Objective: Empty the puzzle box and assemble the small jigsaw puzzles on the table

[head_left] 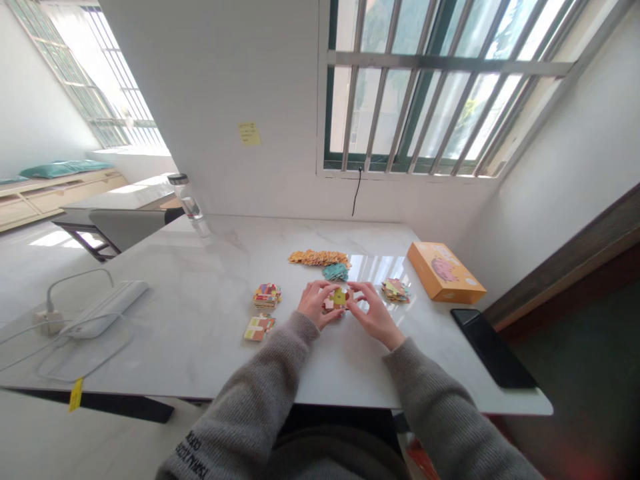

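My left hand (315, 304) and my right hand (374, 313) meet at the middle of a white marble table (200, 320), with their fingertips on a small cluster of joined jigsaw puzzle pieces (339, 299) in yellow, red and cream. Left of them sit a multicoloured stack of puzzle pieces (267, 295) and a few cream and orange pieces (259, 327). Further back lie a long orange row of pieces (319, 258) and a teal pile (335, 272). A mixed pile of pieces (396, 291) sits just beyond my right hand. Grey knit sleeves cover both forearms.
An orange cardboard box (445, 272) with a pink animal picture lies at the table's right, near a black tablet-like slab (493, 348). A clear bottle (187, 199) stands at the back edge. A white cable and flat device (105, 308) lie at left.
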### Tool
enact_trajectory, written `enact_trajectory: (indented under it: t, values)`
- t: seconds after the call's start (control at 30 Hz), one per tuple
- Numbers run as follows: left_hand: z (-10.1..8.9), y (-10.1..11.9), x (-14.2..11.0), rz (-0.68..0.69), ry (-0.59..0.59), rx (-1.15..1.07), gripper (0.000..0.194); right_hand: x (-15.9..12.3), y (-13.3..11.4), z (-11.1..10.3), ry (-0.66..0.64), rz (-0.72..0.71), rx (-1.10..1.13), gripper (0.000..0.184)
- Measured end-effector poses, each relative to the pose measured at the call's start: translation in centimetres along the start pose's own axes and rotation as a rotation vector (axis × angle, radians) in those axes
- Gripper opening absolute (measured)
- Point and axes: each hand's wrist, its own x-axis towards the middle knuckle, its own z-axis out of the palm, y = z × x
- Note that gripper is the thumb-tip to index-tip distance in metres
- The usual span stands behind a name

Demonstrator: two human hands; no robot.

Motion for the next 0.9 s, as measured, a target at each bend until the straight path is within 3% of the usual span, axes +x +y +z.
enact_trajectory:
  t: [0.13,0.37,0.47,0.57,0.77,0.9]
  values:
    - [-0.2,0.1,0.1,-0.042,0.012,0.014,0.053,-0.1,-0.1,-0.5,-0.043,-0.137,-0.130,0.037]
    - [0.2,-0.2,0.0,-0.073,-0.046,0.009,0.051,-0.2,-0.1,-0.9,-0.067,-0.234,-0.241,0.035]
    - [0.5,-0.5,-0.2,-0.089,-0.039,-0.008,0.066,0.0,0.1,-1.7,-0.042,-0.250,-0.291,0.033]
    - [0.7,-0.9,-0.3,-0.105,-0.029,0.006,0.073,0.2,1.4,-3.8,0.018,-0.223,-0.383,0.028]
    - [0.3,-0.6,-0.3,-0.073,-0.080,0.045,0.040,-1.0,6.5,-10.0,0.082,-0.084,-0.515,0.028]
    - [0.3,-0.5,-0.3,-0.091,-0.048,0.049,0.033,-1.7,8.8,-12.0,0.113,-0.011,-0.542,0.030]
